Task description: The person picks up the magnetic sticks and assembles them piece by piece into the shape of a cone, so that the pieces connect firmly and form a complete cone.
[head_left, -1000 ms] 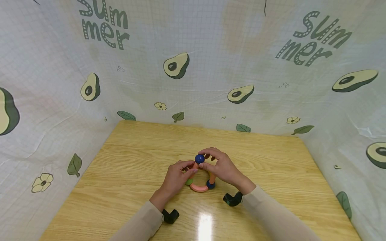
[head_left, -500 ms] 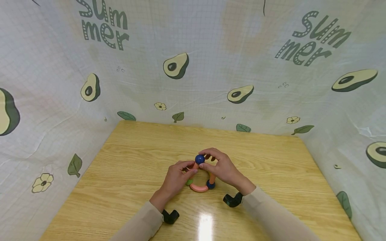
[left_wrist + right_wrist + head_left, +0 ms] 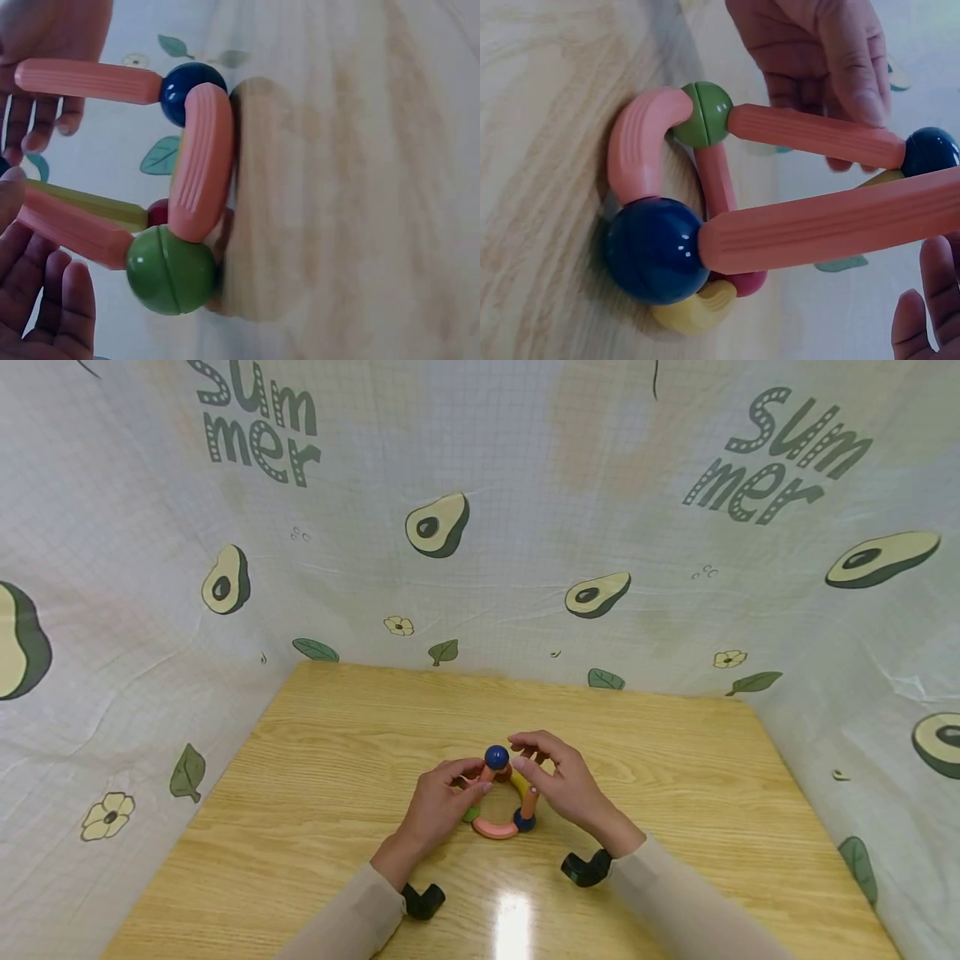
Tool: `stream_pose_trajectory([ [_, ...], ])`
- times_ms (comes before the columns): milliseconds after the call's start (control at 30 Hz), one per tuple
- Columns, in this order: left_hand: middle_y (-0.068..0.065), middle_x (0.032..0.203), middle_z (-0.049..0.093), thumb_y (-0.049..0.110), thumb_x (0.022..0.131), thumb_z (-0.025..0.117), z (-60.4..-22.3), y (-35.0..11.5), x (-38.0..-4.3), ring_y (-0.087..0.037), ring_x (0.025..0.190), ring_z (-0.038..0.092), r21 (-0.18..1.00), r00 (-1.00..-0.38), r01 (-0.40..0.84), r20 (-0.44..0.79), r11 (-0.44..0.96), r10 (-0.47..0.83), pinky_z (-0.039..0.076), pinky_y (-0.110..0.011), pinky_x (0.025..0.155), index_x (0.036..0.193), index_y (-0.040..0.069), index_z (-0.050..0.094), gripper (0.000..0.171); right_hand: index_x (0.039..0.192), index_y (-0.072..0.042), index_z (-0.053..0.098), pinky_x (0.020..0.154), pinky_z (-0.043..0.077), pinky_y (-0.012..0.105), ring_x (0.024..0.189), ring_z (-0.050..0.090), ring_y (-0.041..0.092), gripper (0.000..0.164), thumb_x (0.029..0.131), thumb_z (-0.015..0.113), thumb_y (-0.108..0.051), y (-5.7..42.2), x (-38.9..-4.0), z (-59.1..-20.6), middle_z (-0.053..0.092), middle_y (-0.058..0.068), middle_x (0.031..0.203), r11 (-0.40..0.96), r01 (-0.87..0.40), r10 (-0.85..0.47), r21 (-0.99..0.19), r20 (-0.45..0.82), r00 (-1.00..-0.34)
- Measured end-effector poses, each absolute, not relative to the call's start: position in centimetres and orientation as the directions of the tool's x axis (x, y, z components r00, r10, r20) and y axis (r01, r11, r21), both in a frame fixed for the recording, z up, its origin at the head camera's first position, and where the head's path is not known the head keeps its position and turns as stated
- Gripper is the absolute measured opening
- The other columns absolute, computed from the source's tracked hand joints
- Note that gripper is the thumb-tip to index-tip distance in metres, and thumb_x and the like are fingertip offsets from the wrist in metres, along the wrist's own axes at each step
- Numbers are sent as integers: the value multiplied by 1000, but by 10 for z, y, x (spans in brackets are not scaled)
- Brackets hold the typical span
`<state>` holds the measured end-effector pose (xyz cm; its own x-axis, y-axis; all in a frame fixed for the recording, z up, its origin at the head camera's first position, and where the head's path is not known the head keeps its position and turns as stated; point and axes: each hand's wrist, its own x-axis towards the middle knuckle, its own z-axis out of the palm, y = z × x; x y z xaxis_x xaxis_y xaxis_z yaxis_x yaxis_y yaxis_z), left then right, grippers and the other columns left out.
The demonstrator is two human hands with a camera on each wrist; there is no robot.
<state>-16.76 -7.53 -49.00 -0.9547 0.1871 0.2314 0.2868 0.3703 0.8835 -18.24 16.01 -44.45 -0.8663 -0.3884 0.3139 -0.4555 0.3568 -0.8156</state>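
Observation:
A ring of curved sticks and balls from a magnetic building set stands on the table, with straight rods rising from it. My left hand [image 3: 437,799] pinches the upright orange-pink rod [image 3: 817,136] between thumb and fingers. This rod stands on a green ball [image 3: 171,270] and carries a dark blue ball [image 3: 497,757] on top. Beside that top ball, my right hand [image 3: 562,781] hangs with loosely bent fingers, apart from it. Nearer the right hand, a second orange-pink rod [image 3: 832,221] rises from a lower blue ball [image 3: 656,250]. A curved pink stick [image 3: 495,830] joins green and blue balls.
At the back of the ring lie a yellow curved stick [image 3: 694,309] and a red ball [image 3: 750,283]; a yellow-green rod [image 3: 90,206] rises there. The wooden table [image 3: 360,718] is bounded by a printed cloth [image 3: 525,527]. Black wrist mounts [image 3: 587,868] sit below both wrists.
My right hand has let go of the top blue ball and drawn slightly to the right. The left hand keeps its hold on the rod, nearly still.

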Motion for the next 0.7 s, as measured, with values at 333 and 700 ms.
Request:
stream_pose_trajectory([
  [333,-3,130,71,29,97,79,-468,-73,-175,-31,120,63,904,-936,337,291,263,199,56,-46,97,135,19,69,40,132,-18,66,88,51,33,101,59,14,30,103,68,-13,183,-155,-460,69,3,121,344,-413,-295,-844,320,-900],
  [700,6,141,65,27,98,78,-453,-68,-180,-17,131,57,858,-916,371,277,355,288,54,-46,102,137,26,69,40,120,-13,70,87,51,34,98,62,13,20,100,72,-8,183,-146,-485,70,-2,109,333,-462,-323,-822,361,-875],
])
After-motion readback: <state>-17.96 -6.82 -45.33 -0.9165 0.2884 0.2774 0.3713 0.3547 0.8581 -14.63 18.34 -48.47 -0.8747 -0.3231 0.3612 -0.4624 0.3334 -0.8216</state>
